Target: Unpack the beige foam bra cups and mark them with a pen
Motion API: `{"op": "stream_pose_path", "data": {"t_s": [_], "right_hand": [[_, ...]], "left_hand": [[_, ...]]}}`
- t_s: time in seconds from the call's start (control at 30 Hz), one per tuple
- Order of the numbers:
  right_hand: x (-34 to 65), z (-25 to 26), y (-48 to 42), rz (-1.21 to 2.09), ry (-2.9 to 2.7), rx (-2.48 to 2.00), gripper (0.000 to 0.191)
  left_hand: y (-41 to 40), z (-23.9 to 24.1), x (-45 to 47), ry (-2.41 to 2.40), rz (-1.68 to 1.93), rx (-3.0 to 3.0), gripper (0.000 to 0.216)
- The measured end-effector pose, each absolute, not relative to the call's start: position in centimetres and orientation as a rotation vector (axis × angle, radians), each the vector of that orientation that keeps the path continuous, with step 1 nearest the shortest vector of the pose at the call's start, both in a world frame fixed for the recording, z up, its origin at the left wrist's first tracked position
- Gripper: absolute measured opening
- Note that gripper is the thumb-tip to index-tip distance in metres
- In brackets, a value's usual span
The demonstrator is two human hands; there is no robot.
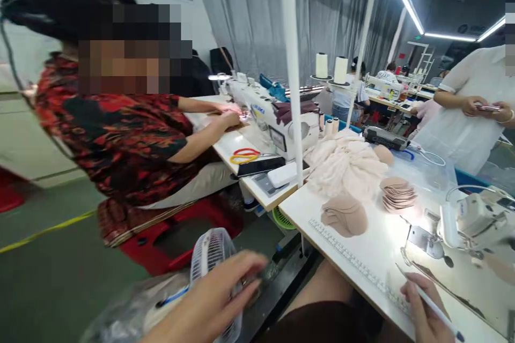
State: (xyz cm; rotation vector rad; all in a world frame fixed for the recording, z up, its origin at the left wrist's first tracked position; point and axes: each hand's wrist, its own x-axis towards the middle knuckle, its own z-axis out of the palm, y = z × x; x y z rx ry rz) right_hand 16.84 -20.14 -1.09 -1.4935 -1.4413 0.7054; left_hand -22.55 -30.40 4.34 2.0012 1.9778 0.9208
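Observation:
My right hand (pixel 422 303) grips a slim white pen (pixel 434 305) with a thin pointed tip, over the front of the white sewing table. My left hand (pixel 225 292) hangs left of the table edge, in front of a white caged fan (pixel 209 252). Its thumb and fingers are apart, though the fingertips are blurred. On the table lie a fanned stack of beige fabric pieces (pixel 344 214) and a second beige stack (pixel 398 194). A clear ruler strip (pixel 346 252) runs along the front edge. A sewing machine (pixel 475 220) stands at the right, its lamp lighting the needle area.
On the left a person in a red patterned shirt (pixel 120 134) works at another sewing machine (pixel 261 107). Scissors (pixel 245 156) and a white case (pixel 284 173) lie beside it. A white pole (pixel 293 64) rises between the tables. Pale gathered fabric (pixel 341 161) sits behind the stacks.

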Motion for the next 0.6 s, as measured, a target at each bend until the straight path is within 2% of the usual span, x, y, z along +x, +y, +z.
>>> {"op": "stream_pose_path", "data": {"t_s": [0.03, 0.13, 0.2, 0.3, 0.5, 0.6], "right_hand": [[16.7, -1.1, -20.2, 0.712, -1.451, -1.492, 0.046], [17.0, -1.2, -20.1, 0.722, -1.529, -1.431, 0.043], [17.7, -1.1, -19.6, 0.751, -1.577, -1.391, 0.043], [18.8, -0.6, -18.6, 0.812, -1.633, -1.404, 0.038], [16.5, 1.2, -15.9, 0.854, -1.816, -1.223, 0.034], [14.8, 1.1, -15.1, 0.843, -1.846, -1.143, 0.035]], "left_hand": [[-26.9, 4.6, -22.2, 1.9, 0.883, 2.091, 0.034], [-16.9, 5.7, -19.7, 1.638, 0.73, 2.345, 0.076], [-12.4, 6.1, -17.6, 1.488, 0.574, 2.433, 0.088], [-10.3, 5.5, -14.9, 1.38, 0.425, 2.448, 0.085], [-13.4, 2.6, -10.4, 1.372, 0.534, 2.446, 0.085], [-13.2, 2.0, -8.7, 1.371, 0.52, 2.45, 0.076]]}}
